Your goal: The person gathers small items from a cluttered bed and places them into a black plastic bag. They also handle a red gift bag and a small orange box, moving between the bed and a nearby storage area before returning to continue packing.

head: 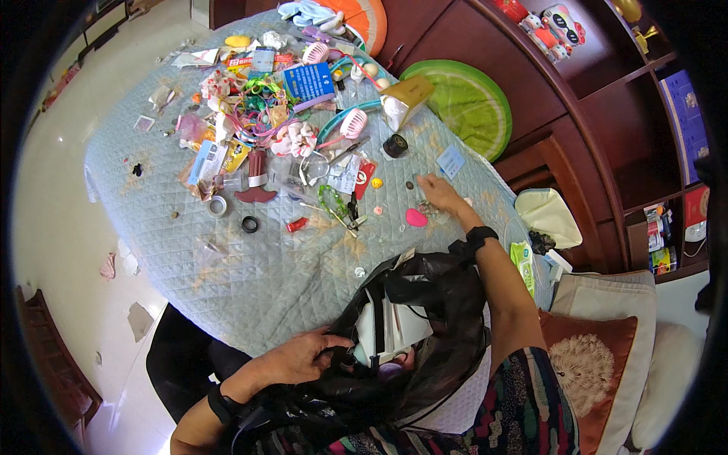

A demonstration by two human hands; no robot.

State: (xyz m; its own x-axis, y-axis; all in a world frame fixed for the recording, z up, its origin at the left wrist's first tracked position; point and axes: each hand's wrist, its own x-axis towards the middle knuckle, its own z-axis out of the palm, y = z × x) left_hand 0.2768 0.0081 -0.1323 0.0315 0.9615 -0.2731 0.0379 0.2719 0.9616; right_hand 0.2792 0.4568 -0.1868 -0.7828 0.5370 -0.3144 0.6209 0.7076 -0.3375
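A black plastic bag (438,284) lies open on my lap against the quilted cloth's edge, with white boxes (392,324) and other small things inside. My left hand (310,355) grips the bag's left rim, thumb stretched over it. On the quilted cloth (273,284), my right hand (438,190) reaches past the bag, its fingers bent low over the surface; whether they hold anything I cannot tell. Near it are a small dark brown piece (409,185), a pink oval piece (417,217), a small yellow toy (376,182) and a light blue card (450,161).
Farther back lies a pile of hair ties (256,119), cards, packets and pink handheld fans (354,123). A tape roll (216,206), a black ring (249,224) and a green bead bracelet (333,202) lie nearer. Right are a lime-patterned cushion (463,108) and a wet-wipe pack (521,267).
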